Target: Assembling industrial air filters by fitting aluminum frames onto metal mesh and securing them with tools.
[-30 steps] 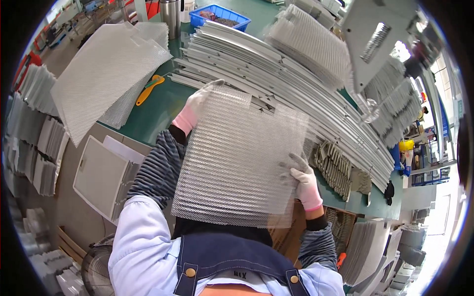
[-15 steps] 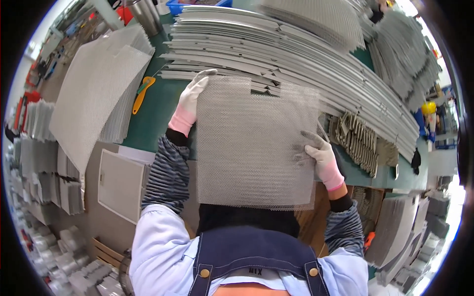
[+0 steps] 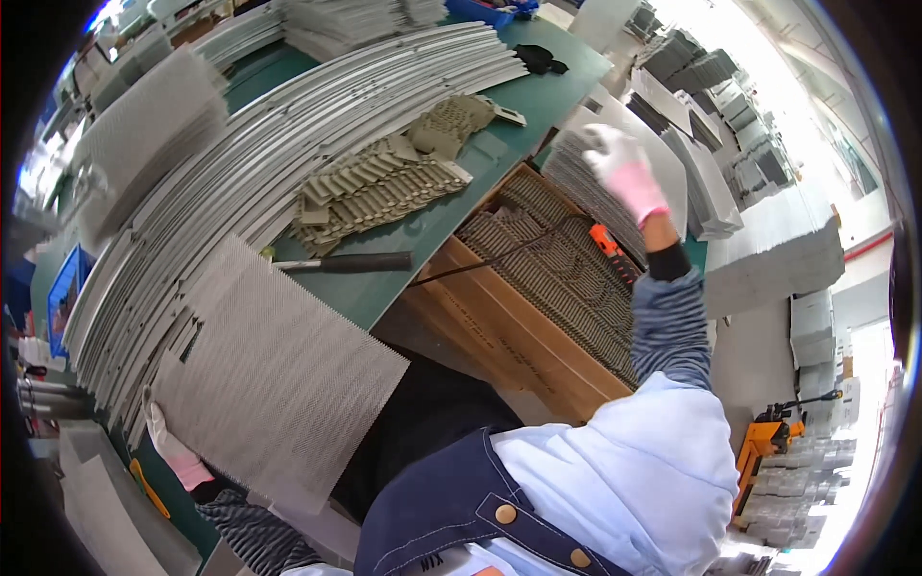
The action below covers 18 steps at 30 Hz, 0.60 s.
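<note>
My left hand (image 3: 176,449), in a white glove with a pink cuff, grips the edge of a grey mesh sheet (image 3: 279,365). The sheet is flat, with a small rectangular notch in its far edge, and lies partly over long metal strips and the table edge. My right hand (image 3: 622,173), gloved alike, is stretched out to the right with its fingers apart. It is off the sheet, above a stack of grey mesh sheets (image 3: 574,168) beside the table; whether it touches the stack I cannot tell.
Long metal strips (image 3: 317,101) cover much of the green table (image 3: 384,298). Tan metal pieces (image 3: 375,187) and a black-handled tool (image 3: 370,261) lie near its edge. Below, a cardboard box (image 3: 509,331) holds rows of small parts, with an orange tool (image 3: 607,242) at its side.
The view has swung to the right. My right hand has let go of the mesh sheet and moved out to the right, while my left hand still holds the sheet.
</note>
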{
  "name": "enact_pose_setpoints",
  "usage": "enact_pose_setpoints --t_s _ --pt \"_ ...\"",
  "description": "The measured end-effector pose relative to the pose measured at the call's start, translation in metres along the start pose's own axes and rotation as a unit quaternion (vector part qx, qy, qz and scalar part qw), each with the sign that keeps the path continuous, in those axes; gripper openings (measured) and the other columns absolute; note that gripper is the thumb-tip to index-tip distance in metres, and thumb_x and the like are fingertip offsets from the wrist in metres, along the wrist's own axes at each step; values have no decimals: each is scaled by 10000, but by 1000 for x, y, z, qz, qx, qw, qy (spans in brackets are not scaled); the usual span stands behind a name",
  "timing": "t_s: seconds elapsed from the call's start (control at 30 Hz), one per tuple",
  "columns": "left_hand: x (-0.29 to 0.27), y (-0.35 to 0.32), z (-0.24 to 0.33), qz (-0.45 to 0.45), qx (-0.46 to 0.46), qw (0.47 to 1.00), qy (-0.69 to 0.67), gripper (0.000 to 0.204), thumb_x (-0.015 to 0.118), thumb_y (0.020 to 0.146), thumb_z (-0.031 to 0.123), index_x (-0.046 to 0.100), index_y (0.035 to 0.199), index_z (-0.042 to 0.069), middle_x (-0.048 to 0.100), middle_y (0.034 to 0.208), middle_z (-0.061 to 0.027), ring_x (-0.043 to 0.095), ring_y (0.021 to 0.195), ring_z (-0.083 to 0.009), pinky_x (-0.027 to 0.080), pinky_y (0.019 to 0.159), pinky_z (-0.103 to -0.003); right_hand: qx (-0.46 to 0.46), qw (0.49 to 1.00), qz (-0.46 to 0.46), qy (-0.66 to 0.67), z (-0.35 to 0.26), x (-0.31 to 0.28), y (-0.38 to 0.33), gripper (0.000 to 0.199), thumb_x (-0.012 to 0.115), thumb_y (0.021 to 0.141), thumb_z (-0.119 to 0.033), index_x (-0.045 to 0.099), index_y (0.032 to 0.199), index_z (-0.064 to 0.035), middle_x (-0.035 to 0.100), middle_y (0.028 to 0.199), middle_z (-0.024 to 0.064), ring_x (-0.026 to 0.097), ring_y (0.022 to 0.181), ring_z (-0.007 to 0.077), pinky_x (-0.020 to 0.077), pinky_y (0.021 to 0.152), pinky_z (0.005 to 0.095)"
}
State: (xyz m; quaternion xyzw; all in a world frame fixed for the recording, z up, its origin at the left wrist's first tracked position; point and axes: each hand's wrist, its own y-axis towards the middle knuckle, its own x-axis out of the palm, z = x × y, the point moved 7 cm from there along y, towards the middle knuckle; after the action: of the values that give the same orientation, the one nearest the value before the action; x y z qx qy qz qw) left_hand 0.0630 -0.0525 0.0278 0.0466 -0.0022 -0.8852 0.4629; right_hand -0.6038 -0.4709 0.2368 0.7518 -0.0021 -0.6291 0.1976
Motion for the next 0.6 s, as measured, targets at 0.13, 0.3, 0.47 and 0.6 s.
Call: enact_pose_setpoints --t_s 0.13,0.3,0.47,0.6 --pt "6 -1 -3 -3 -16 999 -31 440 411 1023 274 474 1383 27 461 1410 -93 423 1288 -195 294 1100 -317 86 987 -102 -95 143 14 42 703 743 752 -286 477 1356 -45 545 1314 207 511 1235 330 408 1040 386" --pt "3 -7 -7 -5 -48 996 -76 432 437 1015 284 487 1378 56 479 1381 -89 451 1252 -203 320 1082 -330 44 969 -236 -63 141 61 79 941 810 690 -359 349 1436 -19 407 1445 219 438 1307 320 389 1061 388" --pt "18 -14 3 -1 -49 995 -88 449 467 1000 295 485 1378 54 480 1380 -88 457 1246 -213 336 1067 -336 226 913 -295 168 178 36 65 869 798 726 -319 383 1424 -10 419 1438 222 385 1350 324 326 1106 389" --pt "18 -20 19 3 -39 996 -75 484 484 988 313 471 1386 37 472 1392 -90 453 1250 -222 331 1069 -342 -3 991 -133 -5 166 28 70 948 803 703 -428 353 1452 -58 434 1416 238 381 1353 328 315 1115 403"
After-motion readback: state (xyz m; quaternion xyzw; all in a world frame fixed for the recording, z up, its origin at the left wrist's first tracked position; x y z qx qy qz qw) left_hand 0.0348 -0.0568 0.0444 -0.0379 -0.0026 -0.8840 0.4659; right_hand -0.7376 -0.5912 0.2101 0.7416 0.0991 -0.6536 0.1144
